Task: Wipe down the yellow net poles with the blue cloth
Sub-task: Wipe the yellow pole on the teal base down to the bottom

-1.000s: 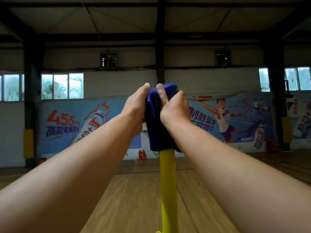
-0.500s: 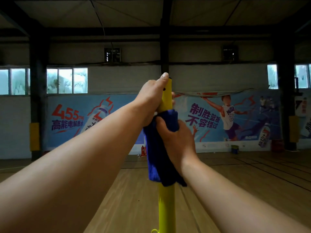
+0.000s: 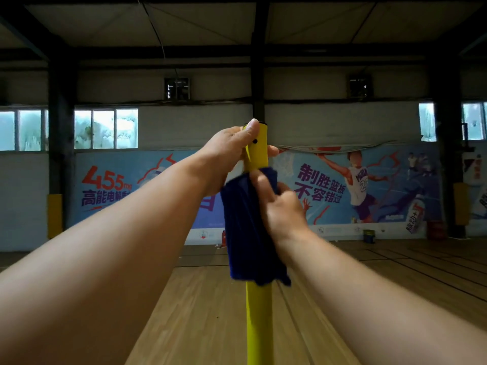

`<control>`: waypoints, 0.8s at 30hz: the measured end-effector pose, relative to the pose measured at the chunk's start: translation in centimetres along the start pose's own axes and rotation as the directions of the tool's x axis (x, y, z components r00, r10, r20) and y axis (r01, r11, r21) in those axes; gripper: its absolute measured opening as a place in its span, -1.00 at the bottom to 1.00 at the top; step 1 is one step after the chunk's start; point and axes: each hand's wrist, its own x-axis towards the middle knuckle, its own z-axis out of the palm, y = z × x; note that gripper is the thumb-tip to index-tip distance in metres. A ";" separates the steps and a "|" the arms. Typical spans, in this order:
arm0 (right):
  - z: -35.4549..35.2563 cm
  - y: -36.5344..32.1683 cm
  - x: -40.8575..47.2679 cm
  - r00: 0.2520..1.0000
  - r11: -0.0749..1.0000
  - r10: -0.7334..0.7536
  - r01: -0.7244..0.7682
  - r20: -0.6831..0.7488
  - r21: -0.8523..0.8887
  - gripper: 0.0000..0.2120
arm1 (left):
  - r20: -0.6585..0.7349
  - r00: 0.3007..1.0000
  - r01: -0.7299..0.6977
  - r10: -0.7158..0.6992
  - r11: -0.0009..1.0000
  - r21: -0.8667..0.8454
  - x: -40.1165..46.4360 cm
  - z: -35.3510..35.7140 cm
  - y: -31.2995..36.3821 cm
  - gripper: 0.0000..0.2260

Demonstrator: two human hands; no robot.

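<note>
Head view: left hand (image 3: 226, 151) grips the top of the upright pole (image 3: 259, 320), right hand (image 3: 280, 206) clamps the cloth (image 3: 245, 233) round it just below; pole likely stiff and slick, cloth soft and limp, so best squeezed fully around the shaft.

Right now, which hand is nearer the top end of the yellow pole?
Left. The left hand grips the yellow pole just under its top end; the right hand holds the blue cloth round it lower down.
</note>
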 end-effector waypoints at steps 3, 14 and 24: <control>0.5 -2.9 2.2 0.999 0.999 0.044 -0.044 -0.010 0.009 -0.46 | -0.002 1.000 0.006 -0.007 0.996 -0.089 0.2 -0.1 -0.2 -0.54; 0.6 -1.0 1.7 1.000 0.999 -0.014 0.014 0.010 0.043 -0.32 | 0.043 0.998 0.062 -0.053 0.967 -0.249 0.2 0.3 -1.1 -0.61; 0.7 5.5 -3.4 0.994 0.993 -0.074 0.066 -0.081 -0.094 -0.56 | -0.072 0.997 -0.032 0.019 0.983 -0.180 0.0 1.9 -2.6 -0.69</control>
